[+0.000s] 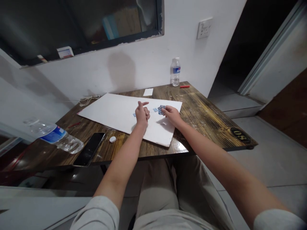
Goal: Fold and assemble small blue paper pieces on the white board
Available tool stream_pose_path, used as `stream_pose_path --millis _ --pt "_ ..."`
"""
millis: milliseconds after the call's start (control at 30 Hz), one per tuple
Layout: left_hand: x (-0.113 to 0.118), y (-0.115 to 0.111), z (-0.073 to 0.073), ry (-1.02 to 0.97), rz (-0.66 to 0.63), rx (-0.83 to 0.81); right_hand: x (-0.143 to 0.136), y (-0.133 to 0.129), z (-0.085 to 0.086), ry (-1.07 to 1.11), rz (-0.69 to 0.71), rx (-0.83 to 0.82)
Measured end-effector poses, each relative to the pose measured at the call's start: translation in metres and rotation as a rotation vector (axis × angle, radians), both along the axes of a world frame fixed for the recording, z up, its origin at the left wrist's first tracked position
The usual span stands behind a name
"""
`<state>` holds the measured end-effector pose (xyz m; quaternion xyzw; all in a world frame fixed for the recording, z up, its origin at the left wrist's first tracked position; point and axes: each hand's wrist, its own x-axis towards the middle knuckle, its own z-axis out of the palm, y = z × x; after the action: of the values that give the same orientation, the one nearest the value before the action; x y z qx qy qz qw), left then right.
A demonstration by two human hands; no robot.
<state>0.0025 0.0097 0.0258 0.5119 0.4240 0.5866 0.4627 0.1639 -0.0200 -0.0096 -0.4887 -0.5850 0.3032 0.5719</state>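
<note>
My right hand pinches a small blue-and-dark striped piece between thumb and fingers, just over the right part of a white board. Beside that piece, a flat blue ladder-like mark or piece shows on the board; I cannot tell whether it is drawn or loose. My left hand is held over the board's middle, one finger and the thumb sticking out and the others curled in. Whatever the curled fingers hold, if anything, is hidden. Partly behind this hand is another blue lined mark.
The board lies on a dark wooden table. At left are a lying water bottle, a phone and a white cap. Along the back are a cable, white paper, an upright bottle and a red stick-like object.
</note>
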Motion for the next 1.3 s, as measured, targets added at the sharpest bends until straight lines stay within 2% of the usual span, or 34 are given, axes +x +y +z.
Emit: stream_pose_path --millis 200,333,433,533,667,800,967,1100,1300 --pt "0.004 0.001 -0.003 0.129 -0.031 -0.012 0.000 0.002 -0.002 -0.029 -0.009 0.002" --pt "0.011 -0.002 -0.008 0.339 -0.105 0.088 0.002 0.002 -0.002 -0.036 -0.012 0.005" --pt "0.011 -0.005 -0.009 0.454 -0.090 0.210 0.002 0.001 -0.002 -0.058 -0.015 0.011" --pt "0.009 -0.007 -0.006 0.497 -0.046 0.332 0.001 0.000 -0.002 -0.098 -0.026 0.018" --pt "0.008 -0.008 -0.004 0.527 -0.056 0.356 -0.001 -0.001 -0.002 -0.127 -0.044 0.030" --pt "0.010 -0.008 -0.003 0.481 -0.135 0.293 0.000 -0.002 0.001 -0.093 -0.053 0.033" --pt "0.012 -0.008 -0.001 0.311 -0.315 0.061 0.002 -0.005 0.008 0.085 0.008 0.007" --pt "0.010 -0.005 -0.003 0.218 -0.362 -0.026 0.001 -0.007 0.012 0.180 0.047 -0.007" --pt "0.008 -0.002 -0.007 0.156 -0.402 -0.055 0.001 -0.009 0.014 0.234 0.075 0.025"
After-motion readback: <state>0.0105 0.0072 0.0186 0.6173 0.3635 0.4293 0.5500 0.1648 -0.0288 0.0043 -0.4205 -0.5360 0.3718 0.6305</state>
